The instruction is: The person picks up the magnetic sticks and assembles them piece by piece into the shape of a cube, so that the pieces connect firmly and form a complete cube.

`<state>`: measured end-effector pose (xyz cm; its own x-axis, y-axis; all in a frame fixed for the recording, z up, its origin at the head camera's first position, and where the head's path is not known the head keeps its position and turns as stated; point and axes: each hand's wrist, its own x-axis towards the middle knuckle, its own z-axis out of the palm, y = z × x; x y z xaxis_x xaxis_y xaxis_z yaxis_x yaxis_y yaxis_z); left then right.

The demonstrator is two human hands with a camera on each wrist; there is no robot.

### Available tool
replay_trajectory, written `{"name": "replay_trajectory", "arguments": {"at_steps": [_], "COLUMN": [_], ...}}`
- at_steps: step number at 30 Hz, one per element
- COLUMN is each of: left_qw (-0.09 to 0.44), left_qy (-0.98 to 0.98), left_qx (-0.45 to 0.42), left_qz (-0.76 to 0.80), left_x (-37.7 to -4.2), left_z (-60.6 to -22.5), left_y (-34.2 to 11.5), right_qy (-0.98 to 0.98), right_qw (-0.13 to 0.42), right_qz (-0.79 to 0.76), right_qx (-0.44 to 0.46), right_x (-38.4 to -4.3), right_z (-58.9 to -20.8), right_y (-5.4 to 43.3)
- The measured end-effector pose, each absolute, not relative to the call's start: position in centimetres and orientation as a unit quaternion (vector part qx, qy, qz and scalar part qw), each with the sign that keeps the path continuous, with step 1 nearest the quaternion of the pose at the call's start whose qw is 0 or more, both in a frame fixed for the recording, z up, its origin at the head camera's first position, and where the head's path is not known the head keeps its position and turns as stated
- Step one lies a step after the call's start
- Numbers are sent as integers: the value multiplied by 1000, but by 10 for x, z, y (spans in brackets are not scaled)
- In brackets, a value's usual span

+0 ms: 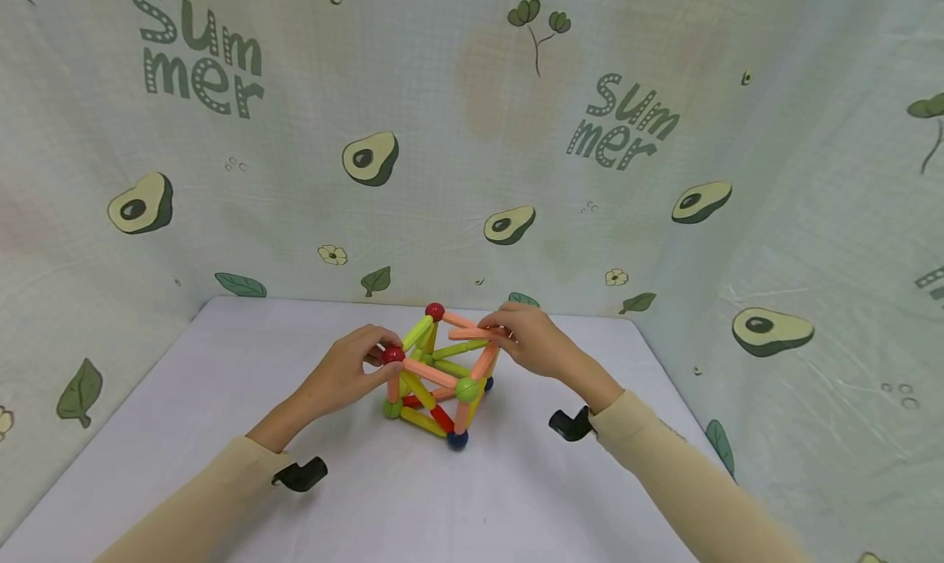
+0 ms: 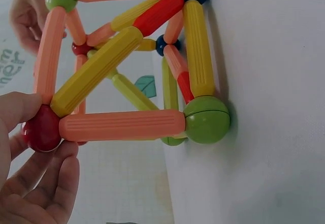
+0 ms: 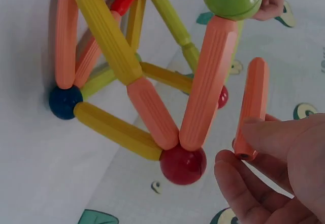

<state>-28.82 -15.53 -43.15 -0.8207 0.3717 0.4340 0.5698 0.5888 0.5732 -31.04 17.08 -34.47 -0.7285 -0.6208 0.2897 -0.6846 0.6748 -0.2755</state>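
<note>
A cube-like frame of magnetic rods and balls stands on the table, with green balls (image 1: pixel 468 389), blue balls (image 1: pixel 457 440) and red balls (image 1: pixel 435 311) at its corners. My left hand (image 1: pixel 342 374) pinches the red ball (image 2: pixel 43 128) at the upper left corner between thumb and fingers. Salmon, yellow and red rods meet around it. Above the frame's far right side, my right hand (image 1: pixel 534 338) grips a loose salmon rod (image 3: pixel 254 92) by one end. In the right wrist view that rod is apart from the nearby red ball (image 3: pixel 184 165). My right fingers partly hide that corner in the head view.
The white table (image 1: pixel 398 506) extends around the frame. Behind it and at both sides hangs a cloth (image 1: pixel 442 96) printed with avocados and leaves. Black wrist mounts (image 1: pixel 302 474) sit below both cuffs.
</note>
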Motion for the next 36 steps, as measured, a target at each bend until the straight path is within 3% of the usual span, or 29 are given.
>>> {"name": "replay_trajectory", "arguments": {"at_steps": [12,36], "left_qw": [126,129], "left_qy": [-882,-906], "left_qx": [-267,-243], "left_qz": [-367,-321], "left_x": [-288,-297], "left_z": [-432,-415], "left_y": [-154,-136], "right_qy": [-907,-886], "right_qw": [45,95], "right_qz": [184,180], "right_qx": [375,417], "right_x": [-312,-317], "right_z": [-362,-370], "right_y": [128,114]}}
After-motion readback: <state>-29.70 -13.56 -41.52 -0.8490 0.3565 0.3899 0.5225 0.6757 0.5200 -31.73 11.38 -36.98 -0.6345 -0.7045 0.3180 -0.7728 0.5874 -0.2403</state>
